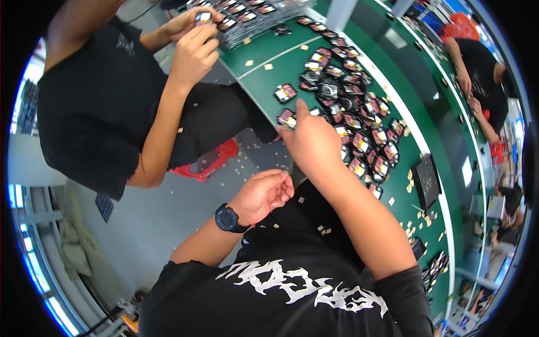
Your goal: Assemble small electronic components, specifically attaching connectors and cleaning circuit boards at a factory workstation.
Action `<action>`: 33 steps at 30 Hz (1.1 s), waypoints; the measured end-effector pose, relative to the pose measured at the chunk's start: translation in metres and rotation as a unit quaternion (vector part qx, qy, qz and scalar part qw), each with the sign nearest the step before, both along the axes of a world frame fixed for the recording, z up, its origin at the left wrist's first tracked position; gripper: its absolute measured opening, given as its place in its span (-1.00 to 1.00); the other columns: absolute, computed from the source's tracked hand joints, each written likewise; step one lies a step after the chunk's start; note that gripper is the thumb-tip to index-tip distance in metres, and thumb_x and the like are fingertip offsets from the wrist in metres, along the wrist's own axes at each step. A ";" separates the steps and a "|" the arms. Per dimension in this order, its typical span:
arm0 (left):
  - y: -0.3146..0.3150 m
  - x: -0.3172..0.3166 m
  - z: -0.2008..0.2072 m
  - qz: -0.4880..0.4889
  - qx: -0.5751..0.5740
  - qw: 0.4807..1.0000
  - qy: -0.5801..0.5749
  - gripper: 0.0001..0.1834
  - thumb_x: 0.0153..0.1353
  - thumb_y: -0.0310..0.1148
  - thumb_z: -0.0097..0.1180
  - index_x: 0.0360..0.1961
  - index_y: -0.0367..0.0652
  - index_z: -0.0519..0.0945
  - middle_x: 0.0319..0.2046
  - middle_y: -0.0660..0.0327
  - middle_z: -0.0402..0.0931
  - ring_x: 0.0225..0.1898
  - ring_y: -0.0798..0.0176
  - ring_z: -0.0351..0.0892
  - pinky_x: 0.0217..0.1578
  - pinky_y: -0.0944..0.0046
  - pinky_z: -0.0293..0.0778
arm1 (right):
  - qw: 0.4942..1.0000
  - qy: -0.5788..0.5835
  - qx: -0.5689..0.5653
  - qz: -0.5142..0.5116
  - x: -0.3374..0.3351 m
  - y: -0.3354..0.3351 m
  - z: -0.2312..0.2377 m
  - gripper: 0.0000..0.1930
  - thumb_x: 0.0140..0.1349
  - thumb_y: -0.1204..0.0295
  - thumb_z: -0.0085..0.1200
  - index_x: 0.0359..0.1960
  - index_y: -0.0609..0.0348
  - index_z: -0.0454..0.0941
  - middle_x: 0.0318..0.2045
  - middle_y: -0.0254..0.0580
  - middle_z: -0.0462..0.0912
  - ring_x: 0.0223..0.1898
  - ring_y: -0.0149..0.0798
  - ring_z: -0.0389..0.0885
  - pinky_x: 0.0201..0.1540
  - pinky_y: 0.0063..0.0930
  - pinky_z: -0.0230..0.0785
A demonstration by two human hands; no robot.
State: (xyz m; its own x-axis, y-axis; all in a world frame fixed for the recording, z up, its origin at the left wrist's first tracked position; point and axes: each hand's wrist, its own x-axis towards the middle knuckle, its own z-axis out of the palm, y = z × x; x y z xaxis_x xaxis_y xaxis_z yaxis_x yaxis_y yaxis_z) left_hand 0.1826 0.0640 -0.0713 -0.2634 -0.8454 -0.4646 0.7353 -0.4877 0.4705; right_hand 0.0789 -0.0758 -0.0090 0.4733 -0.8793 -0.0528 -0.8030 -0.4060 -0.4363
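Observation:
My right hand [311,140] reaches onto the green table [269,84], its fingertips on a small black and red part [287,118] at the near edge of a heap of like parts [351,115]. My left hand [264,194], with a black watch on the wrist, hovers over my lap with the fingers loosely curled; I see nothing in it. One more small part [285,92] lies apart from the heap, just beyond my right hand.
A person in black [101,95] sits to my left holding a small part [203,18] in both hands over a stack of trays [252,17]. A black tray [426,180] lies on the table at right. Small tan scraps litter table and floor. Another person [477,73] works farther off.

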 end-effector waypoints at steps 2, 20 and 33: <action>-0.001 0.006 -0.005 0.007 -0.020 0.999 -0.043 -0.78 0.48 -0.40 0.02 -0.06 -0.36 0.59 -0.18 0.02 0.68 -0.26 0.26 0.64 -0.31 0.36 0.51 | 1.000 -0.013 0.000 -0.009 -0.002 0.004 0.011 -0.25 0.16 0.20 0.33 0.32 0.33 0.33 -0.46 0.14 0.70 -0.36 0.16 0.73 -0.32 0.01 0.56; -0.206 -0.259 0.075 -0.191 -0.649 0.548 -0.492 -0.69 0.17 -0.66 -0.04 -0.10 -0.37 0.66 -0.20 -0.05 0.64 -0.20 -0.03 0.67 -0.08 0.08 0.56 | 0.782 -0.315 0.050 -0.536 -0.414 0.219 0.057 -0.67 0.31 0.44 0.24 0.07 0.32 0.64 -0.55 -0.48 0.53 -0.49 -0.61 0.41 -0.43 -0.66 0.11; -0.201 -0.321 0.093 -0.237 -0.668 0.339 -0.619 -0.77 0.29 -0.43 0.15 -0.09 -0.31 0.69 -0.04 -0.03 0.66 0.02 -0.13 0.60 0.08 0.02 0.50 | 0.824 0.026 -0.172 -0.540 -0.520 0.212 0.024 -0.57 0.14 0.42 0.36 0.05 0.27 0.62 -0.11 -0.02 0.62 -0.17 0.06 0.65 -0.13 -0.14 0.50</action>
State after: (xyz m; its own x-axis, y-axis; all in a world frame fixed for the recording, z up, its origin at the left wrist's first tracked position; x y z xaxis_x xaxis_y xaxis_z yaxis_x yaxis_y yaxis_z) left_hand -0.1384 -0.1371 0.0216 -0.8184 -0.5187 0.2474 -0.4405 0.8427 0.3097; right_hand -0.4407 0.1365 0.0150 -0.5888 -0.7540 0.2911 -0.7912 0.4642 -0.3981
